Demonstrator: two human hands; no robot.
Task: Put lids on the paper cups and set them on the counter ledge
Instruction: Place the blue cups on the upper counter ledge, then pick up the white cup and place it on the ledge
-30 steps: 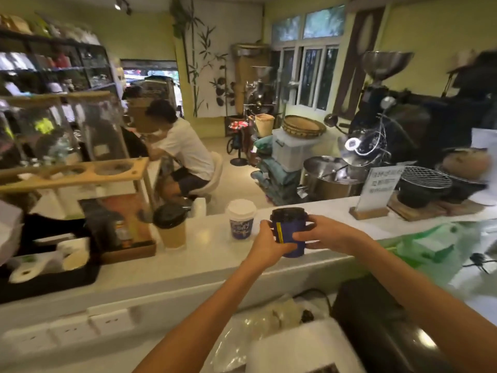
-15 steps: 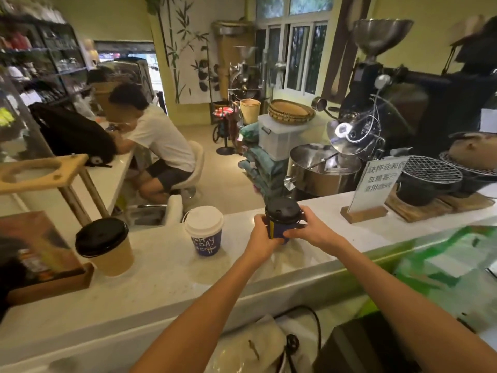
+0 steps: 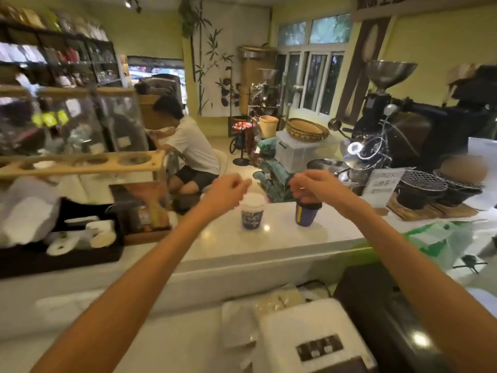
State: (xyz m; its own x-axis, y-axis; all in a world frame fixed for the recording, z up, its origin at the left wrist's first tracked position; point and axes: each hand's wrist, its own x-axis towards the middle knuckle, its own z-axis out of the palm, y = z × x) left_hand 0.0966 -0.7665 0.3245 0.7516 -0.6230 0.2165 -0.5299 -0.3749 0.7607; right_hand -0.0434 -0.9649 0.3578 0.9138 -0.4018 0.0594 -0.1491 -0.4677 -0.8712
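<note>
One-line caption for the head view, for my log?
Two lidded cups on the ledge; both hands above them.

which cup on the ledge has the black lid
The dark blue cup under the right hand. The other cup, below the left hand, has a white lid.

Yellow-green walls [image 3: 430, 39]; bamboo-and-panda mural [image 3: 215, 68]; tall windows [image 3: 312, 76] at back; dark shelving [image 3: 59, 60] left; pale floor [image 3: 231, 157]; black roaster [image 3: 403, 125] right.
</note>
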